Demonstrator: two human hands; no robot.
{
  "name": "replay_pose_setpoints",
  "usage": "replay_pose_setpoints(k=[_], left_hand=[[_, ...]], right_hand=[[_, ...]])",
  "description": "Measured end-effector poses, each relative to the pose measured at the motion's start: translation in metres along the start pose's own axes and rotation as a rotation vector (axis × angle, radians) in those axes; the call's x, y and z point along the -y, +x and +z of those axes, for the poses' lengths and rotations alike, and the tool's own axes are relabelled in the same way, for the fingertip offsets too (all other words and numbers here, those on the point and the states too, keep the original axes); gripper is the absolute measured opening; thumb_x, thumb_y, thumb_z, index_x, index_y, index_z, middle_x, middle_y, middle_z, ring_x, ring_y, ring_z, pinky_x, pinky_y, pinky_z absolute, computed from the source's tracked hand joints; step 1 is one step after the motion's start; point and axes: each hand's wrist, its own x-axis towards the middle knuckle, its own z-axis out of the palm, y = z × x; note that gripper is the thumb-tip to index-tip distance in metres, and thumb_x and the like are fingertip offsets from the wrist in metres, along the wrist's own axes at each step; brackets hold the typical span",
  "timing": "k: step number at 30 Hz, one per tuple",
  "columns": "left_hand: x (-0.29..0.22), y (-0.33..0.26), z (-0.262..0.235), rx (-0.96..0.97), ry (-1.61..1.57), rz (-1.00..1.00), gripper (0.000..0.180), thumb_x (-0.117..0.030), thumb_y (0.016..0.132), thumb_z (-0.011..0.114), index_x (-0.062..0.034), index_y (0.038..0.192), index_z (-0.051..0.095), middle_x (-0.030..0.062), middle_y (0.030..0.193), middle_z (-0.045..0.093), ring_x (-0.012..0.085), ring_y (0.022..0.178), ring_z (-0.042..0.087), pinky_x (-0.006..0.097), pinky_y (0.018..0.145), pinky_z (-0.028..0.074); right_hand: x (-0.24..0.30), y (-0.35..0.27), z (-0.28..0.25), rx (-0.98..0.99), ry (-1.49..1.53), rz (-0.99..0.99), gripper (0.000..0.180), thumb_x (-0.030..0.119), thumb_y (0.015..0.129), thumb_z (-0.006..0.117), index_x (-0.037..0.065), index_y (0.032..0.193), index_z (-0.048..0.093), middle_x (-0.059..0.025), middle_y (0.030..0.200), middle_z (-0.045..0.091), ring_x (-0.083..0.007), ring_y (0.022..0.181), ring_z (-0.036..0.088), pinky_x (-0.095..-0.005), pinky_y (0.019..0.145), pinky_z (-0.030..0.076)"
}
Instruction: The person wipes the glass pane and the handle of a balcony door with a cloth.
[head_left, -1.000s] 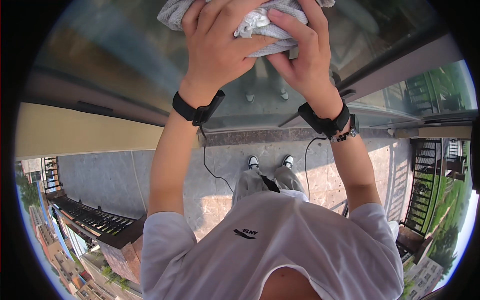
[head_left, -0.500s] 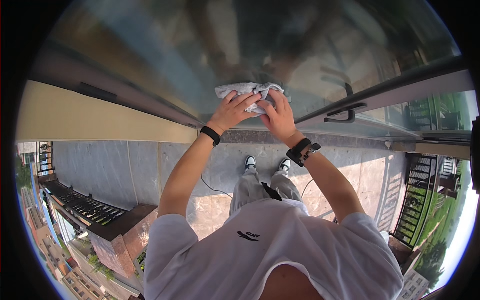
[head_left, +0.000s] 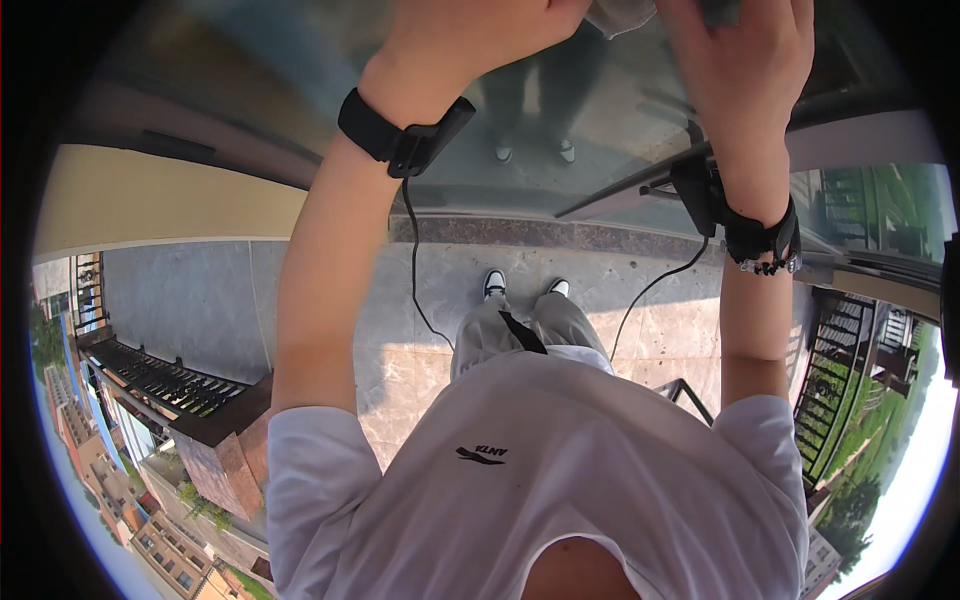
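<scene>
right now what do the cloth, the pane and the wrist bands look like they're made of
Cloth: soft woven fabric, pale grey-white, judging by its creased edge; mostly hidden by the hands. Pane: glass, smooth and glossy, since it mirrors shoes and legs. Left band and right band: matte black, probably rubber or plastic straps; each has a thin black cable. The right wrist also carries what looks like a beaded bracelet.

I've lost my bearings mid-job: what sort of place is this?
Most likely an upper-storey balcony or terrace outside a glass door. The person stands on a stone-tiled floor, dark metal railings edge it, and rooftops lie far below. Both hands hold a cloth against the glass.
</scene>
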Motion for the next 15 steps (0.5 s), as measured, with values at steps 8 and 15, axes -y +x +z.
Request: replay_pose_setpoints(k=[8, 15], left_hand=[[-0.202, -0.206, 0.005, 0.677, -0.252, -0.337, 0.029, -0.036, 0.087, 0.073, -0.0309, 0.115, 0.076, -0.0152, 0.147, 0.056, 0.0071, 0.136, 0.048, 0.039, 0.110, 0.040], [-0.229, -0.232, -0.015, 0.951, -0.159, -0.152, 0.019, -0.033, 0.088, 0.068, -0.0383, 0.106, 0.075, -0.0154, 0.147, 0.057, 0.0045, 0.137, 0.048, 0.038, 0.110, 0.031]], right_hand=[[0.142, -0.227, 0.033, 0.520, 0.203, 1.007, 0.055, -0.007, 0.072, 0.074, 0.009, 0.121, 0.057, -0.0211, 0.134, 0.047, -0.0451, 0.126, 0.049, -0.0524, 0.105, 0.044], [0.192, -0.310, 0.024, 0.616, 0.433, 1.079, 0.080, 0.004, 0.087, 0.075, 0.015, 0.158, 0.039, -0.0291, 0.162, 0.028, -0.0499, 0.141, 0.042, -0.0517, 0.112, 0.045]])
